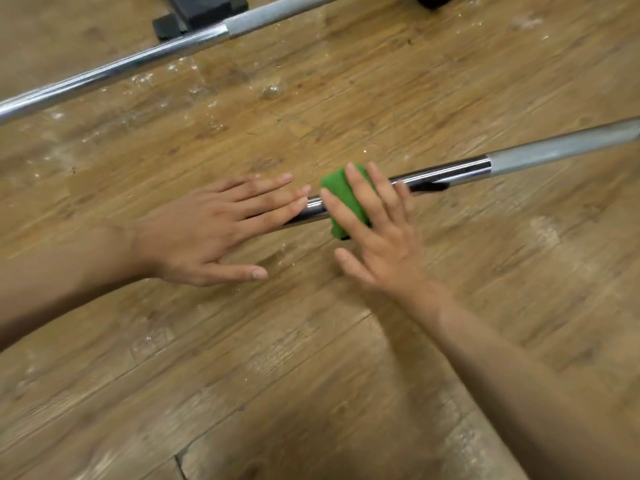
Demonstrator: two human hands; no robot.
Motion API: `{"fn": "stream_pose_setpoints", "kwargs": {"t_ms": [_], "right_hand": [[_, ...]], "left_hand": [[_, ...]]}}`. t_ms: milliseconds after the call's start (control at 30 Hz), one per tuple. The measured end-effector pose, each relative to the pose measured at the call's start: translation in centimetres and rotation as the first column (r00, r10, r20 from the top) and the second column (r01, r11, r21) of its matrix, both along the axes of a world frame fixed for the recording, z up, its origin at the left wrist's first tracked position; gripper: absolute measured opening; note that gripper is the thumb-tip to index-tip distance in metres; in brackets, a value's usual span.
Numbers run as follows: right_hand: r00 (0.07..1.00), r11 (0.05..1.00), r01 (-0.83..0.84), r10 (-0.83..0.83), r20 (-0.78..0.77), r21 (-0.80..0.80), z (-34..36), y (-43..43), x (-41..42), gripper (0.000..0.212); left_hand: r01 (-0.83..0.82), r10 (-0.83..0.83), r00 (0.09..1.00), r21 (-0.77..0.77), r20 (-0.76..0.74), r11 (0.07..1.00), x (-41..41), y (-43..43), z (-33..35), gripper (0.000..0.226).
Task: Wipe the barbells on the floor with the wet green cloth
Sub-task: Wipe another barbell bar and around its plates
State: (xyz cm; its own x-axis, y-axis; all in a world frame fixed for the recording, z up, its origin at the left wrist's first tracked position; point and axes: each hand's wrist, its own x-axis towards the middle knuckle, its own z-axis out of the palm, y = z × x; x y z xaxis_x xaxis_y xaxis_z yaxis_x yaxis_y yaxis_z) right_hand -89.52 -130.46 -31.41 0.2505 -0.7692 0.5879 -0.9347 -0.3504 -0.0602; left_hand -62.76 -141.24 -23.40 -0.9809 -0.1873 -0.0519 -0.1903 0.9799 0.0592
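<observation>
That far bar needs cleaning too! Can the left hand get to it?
Probably yes. Only bare wooden floor lies between the left hand and the far barbell. Nothing blocks the way, though the hand would need to stretch well forward.

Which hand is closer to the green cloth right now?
Right. The right hand presses flat on the green cloth, which is draped over the near barbell. The left hand lies flat on the same bar beside the cloth, fingertips just short of it.
</observation>
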Motion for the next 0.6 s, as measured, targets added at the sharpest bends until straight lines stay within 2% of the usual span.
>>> {"fn": "stream_pose_setpoints", "kwargs": {"t_ms": [33, 100, 167, 233, 300, 367, 467, 533, 600], "right_hand": [[0.999, 0.999, 0.046, -0.046, -0.015, -0.019, -0.2, -0.7, -1.9, 0.064], [0.966, 0.969, 0.245, -0.242, 0.092, -0.03, -0.4, -1.8, -5.7, 0.066], [0.878, 0.9, 0.435, -0.418, 0.234, -0.022, -0.3, -2.5, -7.5, 0.07], [0.811, 0.861, 0.508, -0.483, 0.331, 0.011, -0.2, -3.2, -6.3, 0.076], [0.837, 0.9, 0.434, -0.419, 0.35, 0.04, 0.2, -3.9, -2.8, 0.079], [0.939, 0.966, 0.248, -0.257, 0.23, 0.066, 0.0, -3.6, 1.2, 0.077], [0.989, 0.991, 0.115, -0.121, 0.087, 0.072, -0.2, -3.1, 3.0, 0.068], [0.99, 0.988, 0.139, -0.141, 0.029, 0.071, -0.1, -3.3, 0.4, 0.066], [0.949, 0.952, 0.288, -0.298, 0.104, 0.101, 0.3, -3.9, -3.3, 0.068]], "left_hand": [[-0.003, 0.003, 1.0, 0.007, 0.003, 1.0, 0.0, -0.4, 0.0, 0.088], [-0.006, 0.006, 1.0, 0.014, -0.002, 1.0, 0.1, -1.1, 0.1, 0.089], [-0.011, 0.011, 1.0, 0.012, -0.012, 1.0, 0.0, -1.8, 0.1, 0.088], [-0.014, 0.014, 1.0, 0.003, -0.007, 1.0, -0.1, -2.4, 0.1, 0.088], [-0.016, 0.016, 1.0, 0.003, -0.007, 1.0, -0.3, -2.9, 0.2, 0.09], [-0.015, 0.015, 1.0, 0.006, 0.0, 1.0, -0.2, -3.3, 0.2, 0.093], [-0.027, 0.027, 1.0, 0.005, 0.008, 1.0, -0.1, -3.7, 0.3, 0.097], [-0.039, 0.039, 0.999, 0.036, 0.007, 0.999, -0.2, -3.7, 0.3, 0.1], [-0.054, 0.053, 0.999, 0.083, 0.011, 0.995, -0.2, -3.7, 0.3, 0.103]]}}
